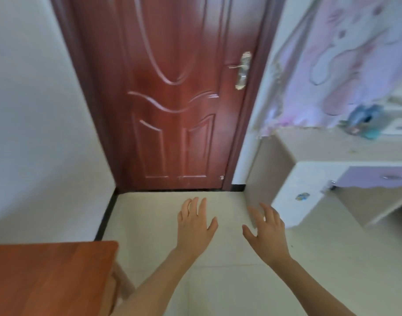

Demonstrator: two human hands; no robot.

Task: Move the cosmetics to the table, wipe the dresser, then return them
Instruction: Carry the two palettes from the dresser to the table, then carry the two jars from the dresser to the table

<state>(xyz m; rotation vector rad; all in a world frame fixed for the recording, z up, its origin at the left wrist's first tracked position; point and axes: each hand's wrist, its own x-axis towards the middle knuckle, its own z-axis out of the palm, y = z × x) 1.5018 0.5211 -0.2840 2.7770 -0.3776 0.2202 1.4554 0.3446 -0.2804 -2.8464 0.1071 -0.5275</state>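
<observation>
Left grip (195, 222) and right grip (267, 229) hover, fingers spread, between table (47, 277) and dresser (321, 147).

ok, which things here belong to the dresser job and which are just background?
Job: dresser, table, left hand and right hand, both open and empty; blurred blue thing on the dresser, maybe a cosmetic, cannot tell.
Background: door, door handle, patterned cloth hanging above the dresser.
</observation>
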